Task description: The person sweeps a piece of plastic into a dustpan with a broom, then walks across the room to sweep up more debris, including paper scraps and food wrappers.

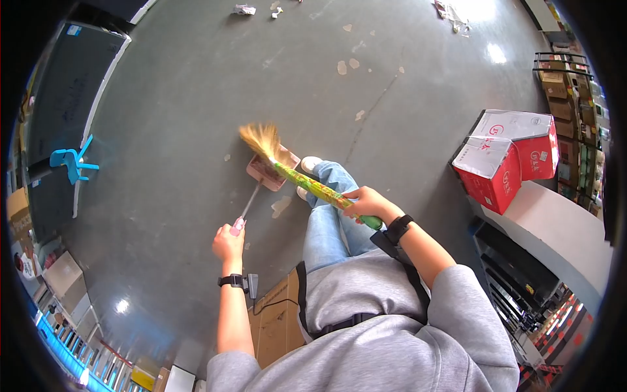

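Observation:
My right hand (367,204) is wrapped round the green and yellow patterned handle of a broom (313,186). The broom's straw bristles fan out over the far left edge of a pink dustpan (264,181) and partly hide it. In my left hand (228,242) is the pink grip of the dustpan's long thin metal handle. The pan rests on the grey floor (189,130), just left of my shoes. What lies inside the pan is too small to tell.
Red and white boxes (499,157) stand at the right on a curved white surface (555,225). A blue stool (73,162) is at the left. Litter (244,10) lies on the far floor, with more scraps (452,16) at the upper right. A cardboard box (277,320) is beside my body.

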A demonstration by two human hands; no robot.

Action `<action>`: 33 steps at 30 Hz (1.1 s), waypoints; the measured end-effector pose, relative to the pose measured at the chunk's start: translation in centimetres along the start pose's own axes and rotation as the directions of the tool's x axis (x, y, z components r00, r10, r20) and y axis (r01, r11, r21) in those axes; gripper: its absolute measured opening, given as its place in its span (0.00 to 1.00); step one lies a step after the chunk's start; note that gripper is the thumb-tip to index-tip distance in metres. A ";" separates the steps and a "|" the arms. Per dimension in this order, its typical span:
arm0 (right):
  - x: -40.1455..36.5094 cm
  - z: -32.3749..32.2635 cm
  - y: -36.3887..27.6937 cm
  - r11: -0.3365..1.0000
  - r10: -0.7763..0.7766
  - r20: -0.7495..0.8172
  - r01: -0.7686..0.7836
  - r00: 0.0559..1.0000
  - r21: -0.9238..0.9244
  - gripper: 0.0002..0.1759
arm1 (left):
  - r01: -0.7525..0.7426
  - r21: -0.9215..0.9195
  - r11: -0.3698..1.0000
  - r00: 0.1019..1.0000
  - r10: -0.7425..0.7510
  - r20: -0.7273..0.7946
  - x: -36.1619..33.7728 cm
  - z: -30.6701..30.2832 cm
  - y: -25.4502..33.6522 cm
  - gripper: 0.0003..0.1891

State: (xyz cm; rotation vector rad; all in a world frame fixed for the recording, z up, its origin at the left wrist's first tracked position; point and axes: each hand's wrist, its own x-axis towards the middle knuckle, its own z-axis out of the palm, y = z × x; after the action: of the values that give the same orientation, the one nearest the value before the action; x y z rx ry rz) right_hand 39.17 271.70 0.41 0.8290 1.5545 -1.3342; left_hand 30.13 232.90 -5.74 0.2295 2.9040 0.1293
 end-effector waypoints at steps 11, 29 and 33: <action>-5.3 -7.6 -1.1 0.999 -0.042 -0.212 0.036 0.976 -0.033 0.31 | 0.064 -0.091 0.994 0.995 -0.057 0.083 -0.4 -1.2 0.2 0.22; -2.0 -24.7 9.8 0.894 0.081 -0.216 0.025 0.973 0.448 0.23 | 0.278 -0.064 0.959 0.959 -0.281 -0.048 5.2 -7.6 5.2 0.22; -3.7 -23.0 17.6 0.739 0.098 -0.168 0.042 0.981 0.672 0.24 | 0.203 -0.041 0.978 0.974 -0.206 -0.093 8.7 -9.2 7.3 0.24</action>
State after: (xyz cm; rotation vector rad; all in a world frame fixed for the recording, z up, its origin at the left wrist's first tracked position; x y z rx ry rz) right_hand 51.86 297.85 -2.44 1.4604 1.1659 -1.8798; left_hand 20.73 240.89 2.11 -0.0850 2.9968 0.1552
